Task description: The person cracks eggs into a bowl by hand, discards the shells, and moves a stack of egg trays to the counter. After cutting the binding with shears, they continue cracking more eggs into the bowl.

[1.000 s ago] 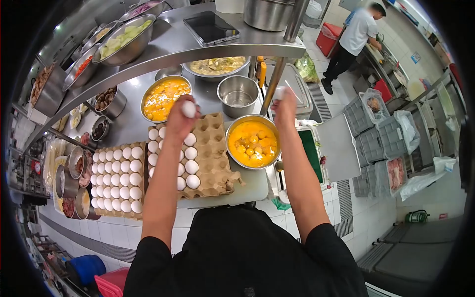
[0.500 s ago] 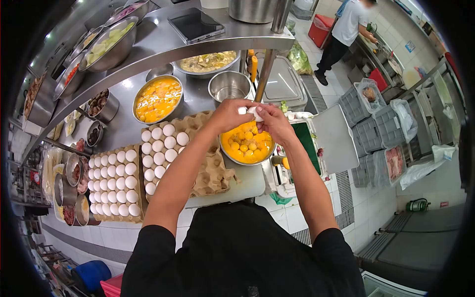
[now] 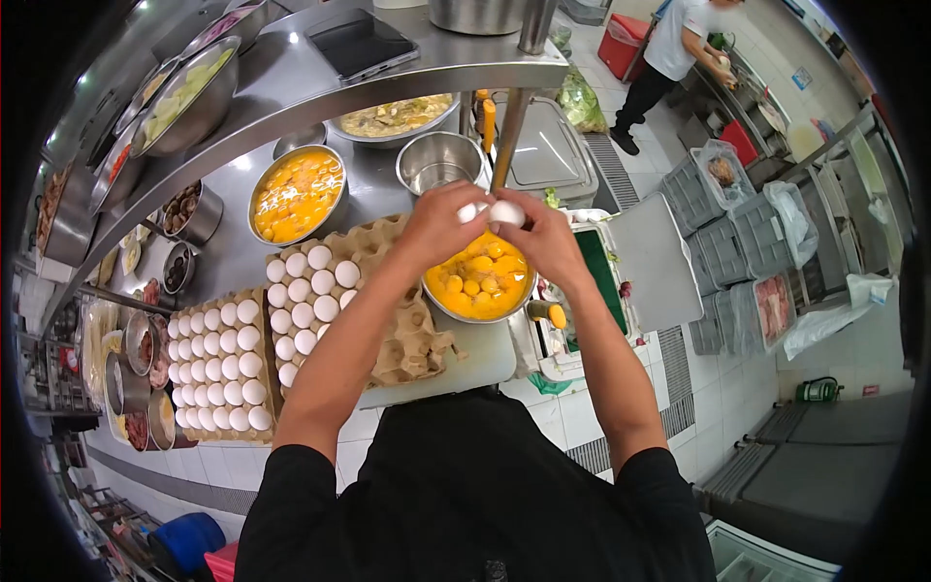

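Over a metal bowl of cracked eggs with many whole yolks, my two hands come close together. My left hand is closed around a white egg, partly hidden by the fingers. In my right hand, the thumb and fingers grip another white egg; I cannot tell whether it is whole or only shell. Left of the bowl, under my left forearm, a cardboard egg tray has bare pockets on its right and white eggs on its left.
Another full egg tray sits farther left. Behind stand a second bowl of yolks and an empty metal pot. A steel shelf with its post crosses above the counter. A person works at the far right.
The two hands have drawn slightly apart, and the white egg in the right hand shows more clearly. The view has shifted a little. The other person's arms have moved.
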The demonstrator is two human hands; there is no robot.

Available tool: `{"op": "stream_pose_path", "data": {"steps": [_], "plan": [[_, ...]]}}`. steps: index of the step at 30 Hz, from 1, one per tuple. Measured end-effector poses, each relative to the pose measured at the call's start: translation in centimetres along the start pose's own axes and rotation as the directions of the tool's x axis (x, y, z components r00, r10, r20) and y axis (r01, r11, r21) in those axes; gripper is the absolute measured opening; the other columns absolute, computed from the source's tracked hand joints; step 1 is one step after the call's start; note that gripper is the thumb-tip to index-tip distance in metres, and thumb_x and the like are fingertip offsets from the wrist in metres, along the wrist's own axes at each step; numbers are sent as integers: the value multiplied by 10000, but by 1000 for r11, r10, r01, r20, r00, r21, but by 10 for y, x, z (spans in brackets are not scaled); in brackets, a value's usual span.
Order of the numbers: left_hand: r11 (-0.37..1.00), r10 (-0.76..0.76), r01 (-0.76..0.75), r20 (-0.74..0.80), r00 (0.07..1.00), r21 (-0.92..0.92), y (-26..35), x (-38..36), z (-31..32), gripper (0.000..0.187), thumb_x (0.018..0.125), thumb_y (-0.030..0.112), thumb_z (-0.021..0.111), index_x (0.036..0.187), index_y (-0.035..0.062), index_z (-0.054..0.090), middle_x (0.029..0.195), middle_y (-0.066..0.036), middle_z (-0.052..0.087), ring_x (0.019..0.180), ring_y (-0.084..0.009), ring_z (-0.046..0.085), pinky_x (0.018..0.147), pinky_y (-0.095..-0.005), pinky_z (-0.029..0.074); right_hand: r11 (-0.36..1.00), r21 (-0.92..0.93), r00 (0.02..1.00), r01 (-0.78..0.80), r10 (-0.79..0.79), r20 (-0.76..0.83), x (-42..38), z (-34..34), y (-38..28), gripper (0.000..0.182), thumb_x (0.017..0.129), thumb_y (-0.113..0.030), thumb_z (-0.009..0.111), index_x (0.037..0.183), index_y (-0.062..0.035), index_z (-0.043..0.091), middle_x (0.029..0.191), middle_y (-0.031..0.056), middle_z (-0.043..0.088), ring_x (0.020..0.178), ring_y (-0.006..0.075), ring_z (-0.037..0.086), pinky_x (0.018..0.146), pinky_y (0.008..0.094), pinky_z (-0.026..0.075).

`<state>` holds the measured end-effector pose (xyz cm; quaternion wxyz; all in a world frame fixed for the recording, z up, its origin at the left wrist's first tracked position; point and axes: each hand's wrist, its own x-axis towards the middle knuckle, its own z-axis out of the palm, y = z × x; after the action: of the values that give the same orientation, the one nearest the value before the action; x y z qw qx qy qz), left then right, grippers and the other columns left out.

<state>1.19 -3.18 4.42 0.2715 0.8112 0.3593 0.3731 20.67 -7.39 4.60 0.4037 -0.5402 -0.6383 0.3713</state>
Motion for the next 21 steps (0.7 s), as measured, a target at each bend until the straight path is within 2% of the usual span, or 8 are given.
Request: {"op": "stream_pose_path", "data": {"steps": [5,8,10,12,14,16,18,21], "plan": [[976,165,-189,-197,966,-108,22,48,77,321,875,173,675,1160,34,629,1039,-58,671,838,-201,662,767,-326,528,937,-330,987,115,-146,-72,-20,-79,11,478,879,-277,702,1283,-42,606,1202,178,657,1018,316,663,869,372,519],[677,-384,434,218,897,-595,23,61,113,412,953,262,615,1299,48,551,1042,-18,630,812,-159,618,770,-318,519,721,-692,900,36,-325,-292,-34,-87,18,496,883,-277,693,1314,-59,580,1323,189,574,1078,364,622,901,407,504],[5,-333,565,532,779,-825,28,58,122,484,1009,342,539,1401,66,471,1066,-9,588,835,-136,576,791,-313,510,955,-295,975,27,-91,-204,-32,-59,28,539,884,-296,696,1346,-59,552,1392,189,514,1084,374,615,906,413,503],[34,-388,544,491,780,-838,33,48,119,515,1029,382,496,1435,70,434,1155,-50,577,964,-161,590,867,-335,516,832,-533,927,154,-308,-213,-26,-40,40,522,888,-253,683,1350,-53,544,1287,183,594,1045,326,638,890,375,510],[62,-376,481,426,823,-874,23,37,94,519,1032,391,481,1432,65,419,1192,-95,578,1070,-213,594,933,-381,517,995,-2,931,-102,94,-352,-8,-30,33,499,896,-187,657,1353,-30,531,1128,156,663,955,262,660,842,339,522],[74,-414,442,376,829,-894,7,23,77,521,1037,384,468,1434,53,400,1261,-140,568,1121,-263,602,975,-408,506,975,197,902,104,-9,-431,22,-11,58,423,934,-194,587,1312,-6,549,959,102,663,775,170,632,696,285,513],[62,-444,407,340,829,-911,-2,15,58,500,1037,363,467,1421,47,419,1280,-147,577,1083,-276,624,962,-409,516,644,740,869,195,236,-435,42,-1,55,395,977,-269,530,1268,-4,566,909,59,615,641,124,553,560,260,457],[208,-512,425,272,815,-881,-15,5,40,449,1030,342,494,1372,51,486,1226,-125,624,1033,-232,649,911,-369,533,566,793,791,227,367,-489,74,22,55,410,1000,-316,489,1316,-58,509,897,36,564,608,100,494,502,241,410]]}}
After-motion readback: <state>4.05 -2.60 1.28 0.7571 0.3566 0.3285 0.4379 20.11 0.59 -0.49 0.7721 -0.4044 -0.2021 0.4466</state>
